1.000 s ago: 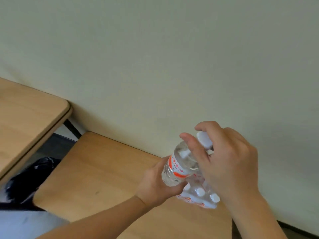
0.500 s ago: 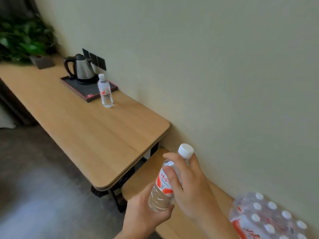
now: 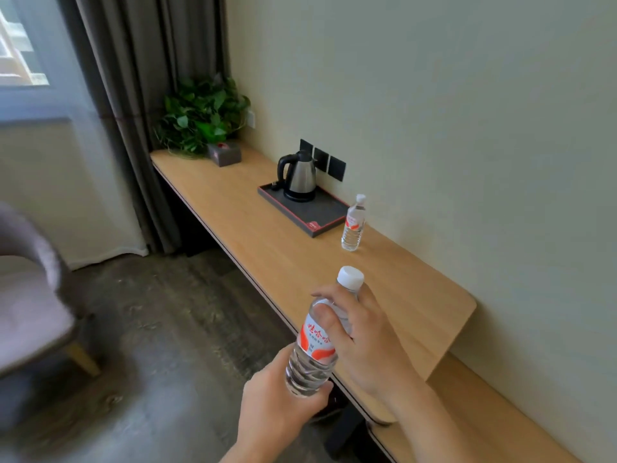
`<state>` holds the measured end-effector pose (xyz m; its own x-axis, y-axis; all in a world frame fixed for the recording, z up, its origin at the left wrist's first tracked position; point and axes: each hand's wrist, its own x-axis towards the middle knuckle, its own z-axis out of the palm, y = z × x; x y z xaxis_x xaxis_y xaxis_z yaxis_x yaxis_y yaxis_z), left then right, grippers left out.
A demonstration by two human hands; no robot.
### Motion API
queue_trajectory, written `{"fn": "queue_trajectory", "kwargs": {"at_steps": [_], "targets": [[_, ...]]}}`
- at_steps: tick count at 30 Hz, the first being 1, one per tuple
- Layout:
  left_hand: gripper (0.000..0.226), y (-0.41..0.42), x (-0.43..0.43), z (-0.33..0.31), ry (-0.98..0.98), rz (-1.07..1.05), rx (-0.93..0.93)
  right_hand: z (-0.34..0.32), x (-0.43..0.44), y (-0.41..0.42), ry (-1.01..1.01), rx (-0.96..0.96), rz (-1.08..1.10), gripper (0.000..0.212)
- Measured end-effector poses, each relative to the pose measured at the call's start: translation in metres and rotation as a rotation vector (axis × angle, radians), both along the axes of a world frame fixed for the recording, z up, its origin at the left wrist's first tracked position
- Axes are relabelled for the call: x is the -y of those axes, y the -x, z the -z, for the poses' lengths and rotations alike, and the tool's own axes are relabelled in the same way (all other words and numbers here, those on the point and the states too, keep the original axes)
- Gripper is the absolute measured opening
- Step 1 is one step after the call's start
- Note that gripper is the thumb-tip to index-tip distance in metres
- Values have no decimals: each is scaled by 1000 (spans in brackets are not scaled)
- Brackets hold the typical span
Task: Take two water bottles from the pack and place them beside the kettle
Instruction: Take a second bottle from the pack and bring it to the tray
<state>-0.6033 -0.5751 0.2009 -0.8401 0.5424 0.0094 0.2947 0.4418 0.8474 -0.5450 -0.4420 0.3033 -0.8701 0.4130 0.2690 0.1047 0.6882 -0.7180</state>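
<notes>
I hold a clear water bottle [image 3: 315, 342] with a white cap and a red-and-white label upright in front of me, off the desk's near edge. My left hand [image 3: 277, 409] cups its base. My right hand [image 3: 364, 342] wraps its upper part just below the cap. A steel kettle [image 3: 300, 177] with a black handle stands on a dark tray [image 3: 320, 215] against the wall. Another water bottle [image 3: 354, 223] stands on the wooden desk [image 3: 283, 248] just right of the tray. The pack is out of view.
A potted plant [image 3: 200, 118] and a grey box [image 3: 224, 154] sit at the desk's far end by dark curtains. Black wall sockets [image 3: 329, 163] are behind the kettle. A lower wooden bench [image 3: 467, 412] lies at the right. A grey chair [image 3: 30, 295] stands at the left on the floor.
The view has swung left from the pack to the desk and kettle. The bottle has come away from the pack in both hands, and the pack has left the frame.
</notes>
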Motion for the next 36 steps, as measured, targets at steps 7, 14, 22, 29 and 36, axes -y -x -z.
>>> {"fn": "queue_trajectory", "kwargs": {"at_steps": [7, 14, 22, 29, 36], "targets": [[49, 121, -3, -13, -93, 39, -37, -15, -9, 118, -18, -63, -29, 21], [73, 268, -47, -13, 6, 76, -86, 1, -61, 257, 18, -125, -3, 22], [75, 408, -126, -15, 83, 180, -113, -1, -136, 381, 105, -121, 51, 20], [67, 485, -198, 6, 22, 346, 19, 2, -202, 437, 36, 25, 84, 29], [51, 558, -286, 43, -10, 542, 178, 31, -264, 494, 103, 93, 312, 37]]}}
